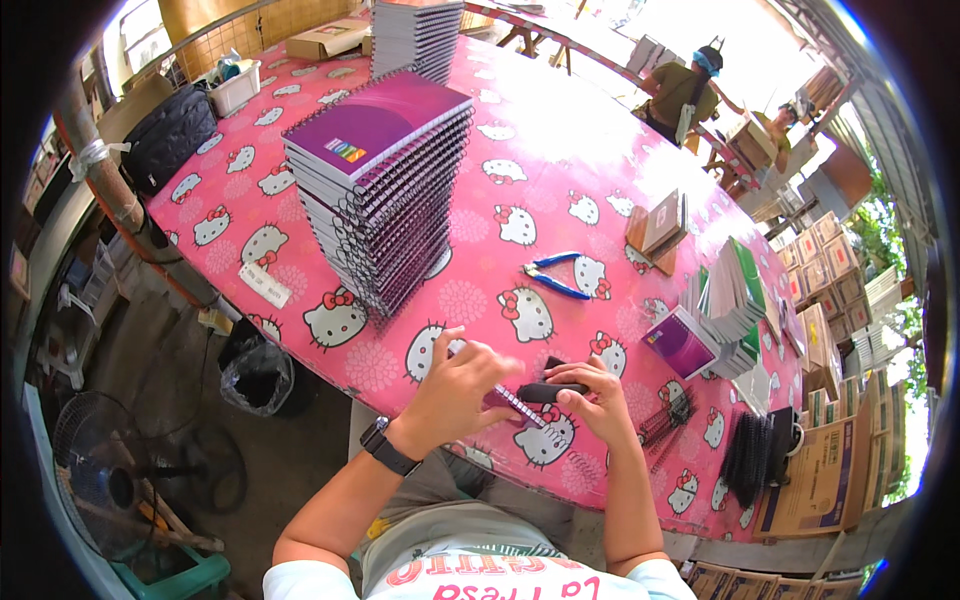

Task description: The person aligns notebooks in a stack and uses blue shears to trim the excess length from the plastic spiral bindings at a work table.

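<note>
Pink tablecloth (465, 300), left hand (462, 388), fingers half-curled around purple strip (523, 409), right hand (600, 400) closed on black cylinder (545, 393).

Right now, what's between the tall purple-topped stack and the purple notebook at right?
Blue-handled pliers lie on the pink tablecloth between the purple-topped stack and the purple notebook; the head view shows it.
</note>
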Tool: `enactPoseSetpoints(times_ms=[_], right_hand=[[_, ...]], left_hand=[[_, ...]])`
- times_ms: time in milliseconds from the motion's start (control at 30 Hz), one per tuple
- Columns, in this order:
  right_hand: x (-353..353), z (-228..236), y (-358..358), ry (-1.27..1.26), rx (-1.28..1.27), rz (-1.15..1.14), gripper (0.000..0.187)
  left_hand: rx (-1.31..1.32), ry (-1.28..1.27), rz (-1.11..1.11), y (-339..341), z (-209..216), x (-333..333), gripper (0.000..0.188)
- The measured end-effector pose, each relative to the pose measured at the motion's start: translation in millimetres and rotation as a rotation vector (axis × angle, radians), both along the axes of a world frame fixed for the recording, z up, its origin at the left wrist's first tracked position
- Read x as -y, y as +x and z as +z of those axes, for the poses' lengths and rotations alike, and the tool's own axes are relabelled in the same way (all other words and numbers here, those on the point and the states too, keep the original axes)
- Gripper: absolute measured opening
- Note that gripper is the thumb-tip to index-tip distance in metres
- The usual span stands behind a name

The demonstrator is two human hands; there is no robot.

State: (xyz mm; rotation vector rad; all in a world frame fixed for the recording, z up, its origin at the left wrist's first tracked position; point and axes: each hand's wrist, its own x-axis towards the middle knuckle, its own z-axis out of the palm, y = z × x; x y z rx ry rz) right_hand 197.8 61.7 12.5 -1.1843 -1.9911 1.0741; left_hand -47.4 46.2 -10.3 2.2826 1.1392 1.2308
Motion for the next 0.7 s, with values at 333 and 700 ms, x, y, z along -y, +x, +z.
enactPoseSetpoints(times_ms=[333, 700], right_hand=[[-1, -1, -9, -0.116, -0.391, 0.167, 0.050], [-11, 5, -21, 0.009, -0.010, 0.096, 0.044]], left_hand=[[0.559, -0.531, -0.061, -5, -54, 2, 0.058], [0.527, -0.529, -0.071, -6, -55, -1, 0.054]])
